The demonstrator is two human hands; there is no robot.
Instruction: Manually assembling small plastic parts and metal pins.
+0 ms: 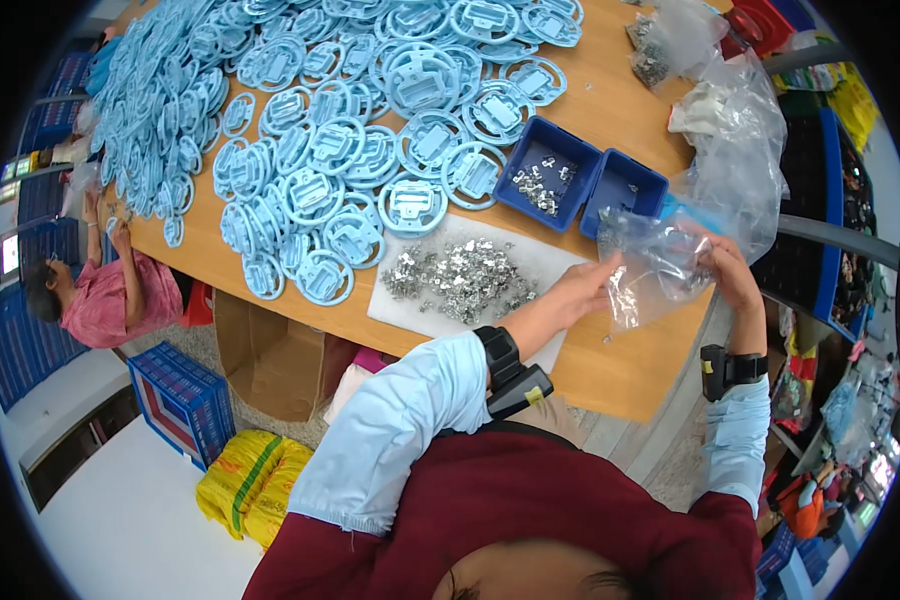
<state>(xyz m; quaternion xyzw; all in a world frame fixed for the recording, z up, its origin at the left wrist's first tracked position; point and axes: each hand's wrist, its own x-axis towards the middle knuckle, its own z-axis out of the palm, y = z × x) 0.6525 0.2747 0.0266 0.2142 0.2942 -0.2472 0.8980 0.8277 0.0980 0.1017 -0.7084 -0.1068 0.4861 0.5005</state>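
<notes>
A clear plastic bag [660,272] is stretched between my two hands above the table's right front corner. My left hand [592,287] is closed at the bag's left edge. The bag's other side is pinched by my right hand [727,268], its fingers partly behind the film. Just left of my left hand, a pile of small silvery metal clips [465,280] lies on a white foam sheet [400,318]. Beyond the bag stand two dark blue bins: the left bin [523,207] holds some metal pieces, and the right bin [650,190] has only a few.
Light-blue round plastic frames [355,150] are heaped across the wooden table [610,380]. Crumpled clear plastic [735,140] lies at the right edge. Another person [120,290] works at the far left. Below are a cardboard box [270,365] and stacked blue crates [182,400].
</notes>
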